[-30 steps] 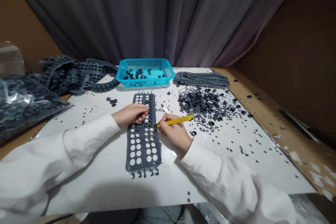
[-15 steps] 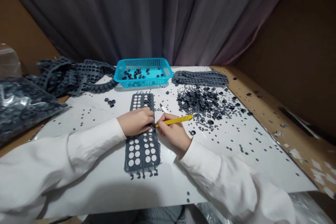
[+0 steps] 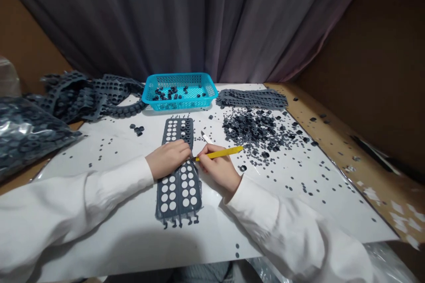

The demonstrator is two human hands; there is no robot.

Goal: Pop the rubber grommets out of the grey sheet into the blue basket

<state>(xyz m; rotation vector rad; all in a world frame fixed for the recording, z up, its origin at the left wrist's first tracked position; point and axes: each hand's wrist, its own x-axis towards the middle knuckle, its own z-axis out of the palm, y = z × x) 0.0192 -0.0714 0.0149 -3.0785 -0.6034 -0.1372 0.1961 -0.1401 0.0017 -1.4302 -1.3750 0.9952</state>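
My right hand (image 3: 219, 166) is closed round a yellow pen-shaped tool (image 3: 226, 152). The tool's dark tip points left, at the right edge of a dark rubbery sheet (image 3: 178, 201) with rows of round holes. My left hand (image 3: 169, 157) lies across the middle of that sheet, fingers bent and together, fingertips close to the tip. What they pinch, if anything, is hidden. Small dark ring-like pieces (image 3: 186, 130) sit over some holes in the sheet's upper right. Behind my right hand lies a slim white tool (image 3: 207, 138) with a dark pointed end.
A blue basket (image 3: 179, 105) at the back holds several dark pieces. Right of it is a stack of perforated strips (image 3: 252, 98), with a heap of dark pieces (image 3: 250, 128) in front. Curled sheets (image 3: 76, 95) and a filled clear bag (image 3: 29, 137) lie at left.
My left hand has shifted slightly left and its fingers have lowered onto the sheet, uncovering more of its upper part. My right hand and the yellow tool have hardly moved.
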